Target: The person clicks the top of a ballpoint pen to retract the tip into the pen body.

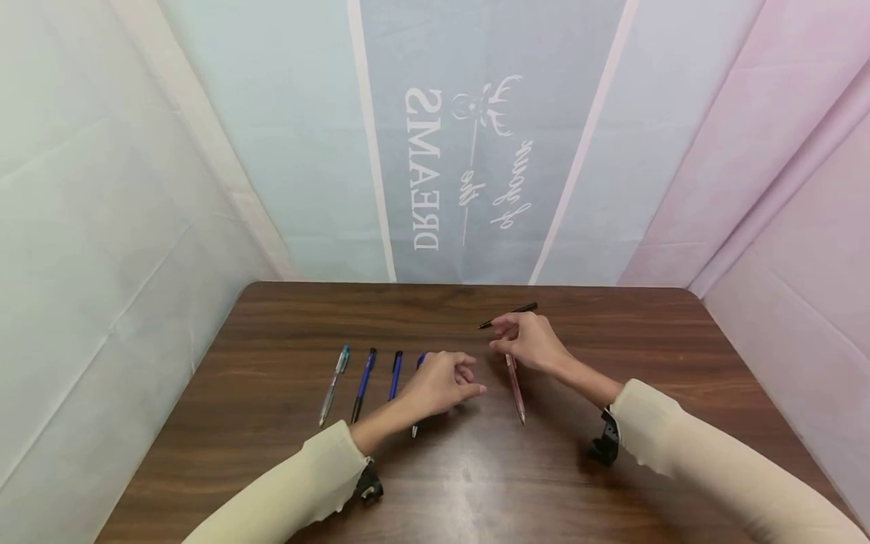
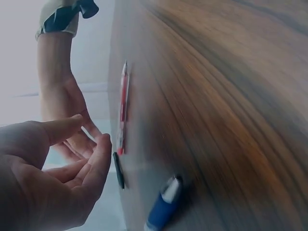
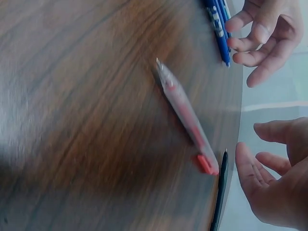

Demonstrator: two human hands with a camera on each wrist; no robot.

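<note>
Above the table my left hand (image 1: pixel 440 384) has loosely bent fingers, its thumb apart from them, with nothing held. It hangs over a blue pen (image 1: pixel 421 358), hiding the middle of that pen. My right hand (image 1: pixel 532 341) is beside the top end of a clear pen with red inside (image 1: pixel 516 391); its thumb and fingers stand apart in the right wrist view, holding nothing. The red pen (image 3: pixel 185 113) lies on the wood, its tip towards the person. Just beyond the right hand lies a black pen (image 1: pixel 525 307), set at a slant.
Left of the left hand, a clear pen with a teal top (image 1: pixel 334 385) and two blue pens (image 1: pixel 364 385) (image 1: pixel 396 374) lie side by side on the brown wooden table (image 1: pixel 272 332). A printed cloth (image 1: pixel 313 151) hangs behind the table's far edge, with pale cloth at both sides.
</note>
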